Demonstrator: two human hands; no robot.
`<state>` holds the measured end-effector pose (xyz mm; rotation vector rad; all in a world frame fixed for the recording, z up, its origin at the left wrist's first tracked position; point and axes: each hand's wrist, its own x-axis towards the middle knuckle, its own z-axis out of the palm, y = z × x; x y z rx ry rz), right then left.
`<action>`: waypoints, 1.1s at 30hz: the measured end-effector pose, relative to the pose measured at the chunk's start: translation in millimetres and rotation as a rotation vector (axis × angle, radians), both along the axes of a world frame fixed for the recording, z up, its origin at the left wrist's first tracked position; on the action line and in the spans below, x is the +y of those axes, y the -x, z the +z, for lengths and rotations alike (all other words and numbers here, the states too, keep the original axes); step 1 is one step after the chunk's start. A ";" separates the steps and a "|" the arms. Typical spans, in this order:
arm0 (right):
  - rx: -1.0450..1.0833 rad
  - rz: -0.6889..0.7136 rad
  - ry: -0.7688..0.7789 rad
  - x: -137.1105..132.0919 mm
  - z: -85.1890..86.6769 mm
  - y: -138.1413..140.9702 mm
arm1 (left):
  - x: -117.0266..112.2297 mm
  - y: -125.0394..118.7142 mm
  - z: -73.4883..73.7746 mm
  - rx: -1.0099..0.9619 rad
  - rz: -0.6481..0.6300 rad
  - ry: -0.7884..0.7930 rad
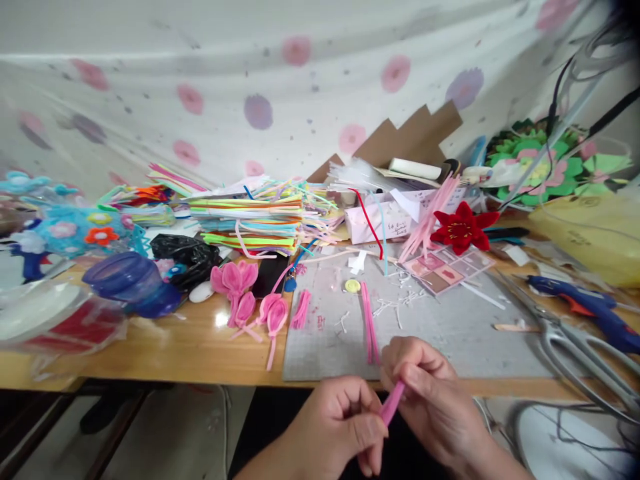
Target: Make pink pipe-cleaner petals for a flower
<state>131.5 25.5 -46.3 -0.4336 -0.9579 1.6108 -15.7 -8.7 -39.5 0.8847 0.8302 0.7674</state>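
Between my two hands, just in front of the table edge, is a small bundle of pink pipe cleaners [393,404]. My left hand [345,423] pinches its lower end between thumb and fingers. The upper end is closed in the fingertips of my right hand [430,390]. Beyond my right hand, a bunch of pink pipe cleaner lengths [369,323] lies on the grey mat [333,360]. A shorter pink bunch [301,309] rests near the mat's left side. Left of the mat are finished-looking pink petal shapes [274,313] and a larger pink flower [235,283].
Scissors [575,353] and a blue glue gun [590,303] lie at the right. A red flower [463,228] sits on a makeup palette [447,269]. Stacked coloured pipe cleaners [247,223] stand at the back. A blue jar [133,283] is at the left.
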 end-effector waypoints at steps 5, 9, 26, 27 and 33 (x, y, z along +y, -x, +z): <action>-0.103 0.013 0.017 13.0 2.1 -2.5 | 0.2 4.5 5.7 0.126 0.083 -0.068; -0.473 -0.112 -0.128 26.9 3.1 -11.5 | 12.2 18.5 14.1 0.433 0.252 -0.151; -0.907 -0.377 -0.645 26.1 -11.4 -22.9 | 118.0 121.3 43.9 1.860 0.318 -0.628; -0.906 -0.378 -0.645 26.2 -11.2 -22.9 | 129.1 123.9 42.2 1.867 0.286 -0.621; -0.886 -0.404 -0.628 26.1 -12.4 -24.4 | 154.2 124.3 39.8 1.848 0.259 -0.581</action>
